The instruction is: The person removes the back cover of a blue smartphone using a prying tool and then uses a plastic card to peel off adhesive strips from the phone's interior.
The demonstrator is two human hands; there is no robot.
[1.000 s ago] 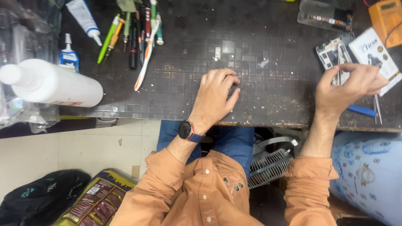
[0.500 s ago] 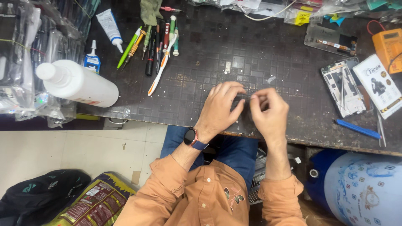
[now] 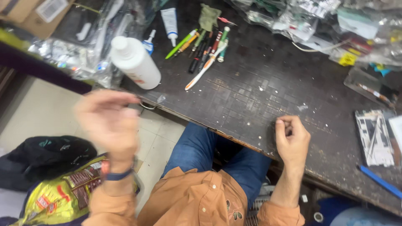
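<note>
**Bench inspection: right hand pinched at near edge, left hand raised clear**

The right hand (image 3: 292, 140) rests on the mat (image 3: 268, 90) close to the near edge, fingers curled in and fingertips (image 3: 281, 124) pressed together. The grip suits something very small, but whether anything sits between them cannot be told. Resting the hand on the bench likely steadies it.

The left hand (image 3: 109, 121) is off the bench, raised over the floor at near left. It is blurred; the fingers look loosely curled and I cannot tell whether it holds anything. One watch band (image 3: 118, 175) is on that wrist.

Left of the hands, one white bottle (image 3: 135, 62) lies on its side at the bench's left edge. Far of it are one small dropper bottle (image 3: 148, 41) and one tube (image 3: 169, 21). A fan of pens and tools (image 3: 205, 48), roughly eight, lies within reach; one toothbrush (image 3: 204, 69) lies nearest.

At far right lies one opened phone frame (image 3: 374, 138), with one blue tool (image 3: 380, 181) nearer. Plastic bags (image 3: 293, 19) line the back, uncounted.
</note>
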